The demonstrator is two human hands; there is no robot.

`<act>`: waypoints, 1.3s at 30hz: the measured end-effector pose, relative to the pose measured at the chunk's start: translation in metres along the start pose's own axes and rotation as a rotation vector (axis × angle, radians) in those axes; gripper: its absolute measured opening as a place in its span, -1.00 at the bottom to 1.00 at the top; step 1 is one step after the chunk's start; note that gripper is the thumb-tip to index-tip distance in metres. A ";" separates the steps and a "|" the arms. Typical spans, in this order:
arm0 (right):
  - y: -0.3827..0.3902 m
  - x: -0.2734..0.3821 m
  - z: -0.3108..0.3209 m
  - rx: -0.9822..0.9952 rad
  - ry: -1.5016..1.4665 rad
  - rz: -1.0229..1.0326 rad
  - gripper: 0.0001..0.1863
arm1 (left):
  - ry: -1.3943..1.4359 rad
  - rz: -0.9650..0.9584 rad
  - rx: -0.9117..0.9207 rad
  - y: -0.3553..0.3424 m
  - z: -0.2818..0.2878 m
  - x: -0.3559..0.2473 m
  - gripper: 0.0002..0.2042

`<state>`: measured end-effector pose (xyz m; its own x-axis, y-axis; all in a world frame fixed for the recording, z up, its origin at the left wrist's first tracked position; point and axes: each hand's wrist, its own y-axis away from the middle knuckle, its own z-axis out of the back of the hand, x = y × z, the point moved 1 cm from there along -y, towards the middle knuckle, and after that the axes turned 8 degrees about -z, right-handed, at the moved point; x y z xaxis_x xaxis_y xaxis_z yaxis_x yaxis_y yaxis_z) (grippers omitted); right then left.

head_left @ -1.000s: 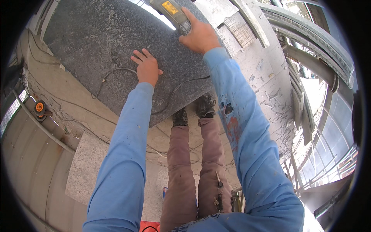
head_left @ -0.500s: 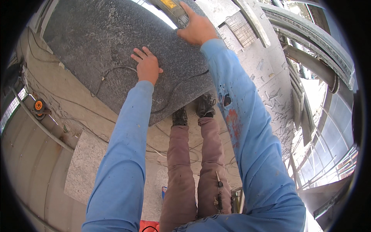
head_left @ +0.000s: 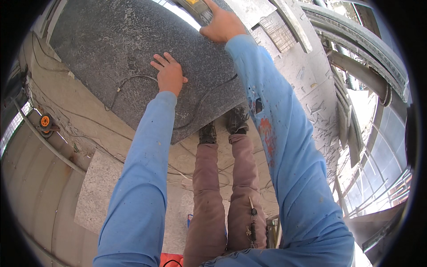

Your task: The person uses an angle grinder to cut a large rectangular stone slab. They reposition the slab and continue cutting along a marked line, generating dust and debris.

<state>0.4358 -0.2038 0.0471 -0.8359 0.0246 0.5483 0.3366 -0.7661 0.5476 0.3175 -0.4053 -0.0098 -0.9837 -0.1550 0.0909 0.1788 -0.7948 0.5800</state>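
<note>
A large dark grey stone slab (head_left: 104,49) with a speckled, dusty surface lies in front of me. My left hand (head_left: 170,75) rests on it, palm down with the fingers spread. At the slab's far edge, my right hand (head_left: 222,24) grips a grey, boxy power tool (head_left: 205,16) with a yellow label. The picture's top edge cuts the tool off, so its exact kind and working end are hidden. A thin dark cord (head_left: 202,101) loops over the slab, passing by my left hand and under my right forearm.
Stone offcuts and chips (head_left: 316,109) litter the pale surface at right, beside stacked long strips (head_left: 356,38). More cables (head_left: 100,123) trail along the dusty floor at left. An orange-hubbed wheel (head_left: 45,120) stands at far left. My shoes (head_left: 237,119) are by the slab's near edge.
My right hand and the power tool have moved a little farther away and slightly left, partly out of the top of the picture. My left hand has stayed in place.
</note>
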 end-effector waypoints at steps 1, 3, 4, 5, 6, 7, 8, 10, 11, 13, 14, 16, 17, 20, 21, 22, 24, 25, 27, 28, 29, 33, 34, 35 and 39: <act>-0.002 0.000 -0.002 -0.013 0.002 0.001 -0.02 | 0.000 -0.001 -0.002 0.000 0.000 0.000 0.16; -0.005 -0.002 -0.004 -0.038 0.008 0.012 -0.03 | 0.001 -0.004 -0.005 -0.001 0.000 -0.002 0.16; -0.007 -0.002 -0.004 -0.051 0.011 0.021 -0.03 | 0.009 -0.001 0.006 -0.002 0.000 -0.002 0.16; -0.008 -0.004 -0.004 -0.065 0.016 0.029 -0.03 | 0.018 0.001 0.016 -0.004 0.000 -0.003 0.16; -0.006 -0.002 -0.002 -0.055 0.026 0.018 -0.04 | 0.026 0.006 0.028 -0.004 0.000 -0.003 0.17; -0.005 0.000 -0.001 -0.046 0.036 0.006 -0.05 | 0.040 0.010 0.024 -0.003 0.000 -0.002 0.17; -0.003 0.002 0.001 -0.037 0.048 -0.006 -0.05 | 0.055 0.014 0.021 -0.002 0.000 -0.001 0.17; 0.004 0.000 -0.001 -0.073 0.050 0.013 -0.05 | 0.072 0.017 0.020 -0.001 0.001 -0.001 0.17; 0.008 -0.002 -0.001 -0.091 0.052 0.023 -0.04 | 0.074 0.017 0.025 -0.001 0.001 -0.001 0.17; 0.022 0.001 0.005 -0.047 0.033 0.017 -0.02 | 0.063 0.020 0.034 0.000 0.001 0.001 0.17; 0.026 0.003 0.007 -0.025 0.023 0.015 -0.01 | 0.053 0.020 0.037 0.000 0.001 0.002 0.16; 0.029 -0.006 0.008 -0.039 0.027 0.013 0.01 | 0.049 0.011 0.043 -0.001 0.004 -0.001 0.15; 0.032 -0.010 0.007 -0.045 0.028 0.012 0.02 | 0.053 0.009 0.047 -0.001 0.005 -0.002 0.15; 0.036 -0.019 0.000 -0.100 0.254 0.025 0.06 | 0.035 0.004 0.043 -0.001 0.004 -0.001 0.15; 0.037 -0.019 0.000 -0.092 0.252 0.014 0.06 | 0.026 0.001 0.040 -0.001 0.004 -0.001 0.15; 0.038 -0.018 0.000 -0.085 0.249 0.003 0.07 | 0.031 0.003 0.039 0.000 0.004 -0.001 0.14; 0.038 -0.018 0.000 -0.078 0.253 -0.010 0.07 | 0.042 0.006 0.037 0.001 0.006 0.000 0.14; 0.038 -0.019 0.000 -0.079 0.260 -0.012 0.07 | 0.060 0.006 0.035 0.000 0.006 -0.001 0.14; 0.038 -0.018 0.000 -0.073 0.258 -0.015 0.07 | 0.096 0.008 0.033 0.000 0.007 0.000 0.13; 0.037 -0.017 0.001 -0.066 0.250 -0.015 0.07 | 0.095 0.007 0.032 0.000 0.006 0.000 0.13; 0.037 -0.015 0.002 -0.058 0.242 -0.016 0.07 | 0.093 0.007 0.031 0.000 0.006 0.000 0.13; 0.030 -0.007 0.006 0.013 0.010 -0.063 0.03 | 0.103 0.003 0.017 0.001 0.003 0.002 0.13; 0.029 -0.008 0.005 -0.001 -0.002 -0.051 0.02 | 0.107 0.005 0.006 0.001 0.002 0.002 0.13; 0.027 -0.008 0.003 -0.014 -0.013 -0.039 0.02 | 0.111 0.007 -0.005 0.000 0.002 0.002 0.13; 0.018 -0.011 0.001 -0.028 0.025 -0.003 0.00 | 0.090 0.000 0.007 0.000 0.004 0.000 0.13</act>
<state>0.4512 -0.2177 0.0518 -0.8478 0.0108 0.5303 0.3221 -0.7838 0.5309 0.3171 -0.4029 -0.0067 -0.9781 -0.2075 0.0183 0.1787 -0.7906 0.5857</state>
